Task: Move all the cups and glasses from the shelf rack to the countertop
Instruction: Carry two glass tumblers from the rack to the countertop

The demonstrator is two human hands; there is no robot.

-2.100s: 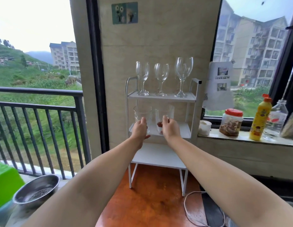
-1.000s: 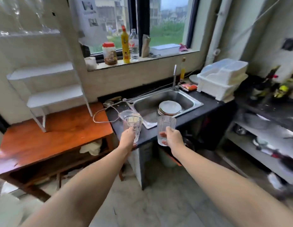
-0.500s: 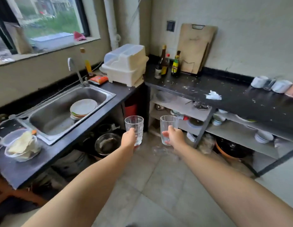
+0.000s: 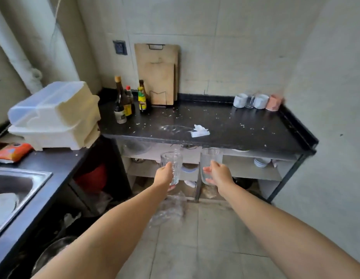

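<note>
My left hand [image 4: 164, 176] grips a clear patterned glass tumbler [image 4: 173, 164], held upright below the front edge of the black countertop [image 4: 225, 127]. A second clear ribbed glass tumbler [image 4: 209, 160] is in my right hand [image 4: 219, 175], also upright, just right of the first. Both glasses hang in the air in front of the counter, apart from each other. At the counter's back right corner stand several cups [image 4: 257, 101]: white ones, a clear glass and a pink one. The shelf rack is out of view.
Sauce bottles [image 4: 129, 101] and wooden cutting boards [image 4: 158, 73] stand at the counter's back left. A crumpled white paper [image 4: 199, 130] lies near its middle. A white dish-drainer box [image 4: 54, 115] and sink [image 4: 12, 190] are at left. Open shelves with dishes run under the counter.
I took both tumblers off the rack's middle shelf, turned right past the sink, and now face the black countertop closer, with the glasses still in both hands.
</note>
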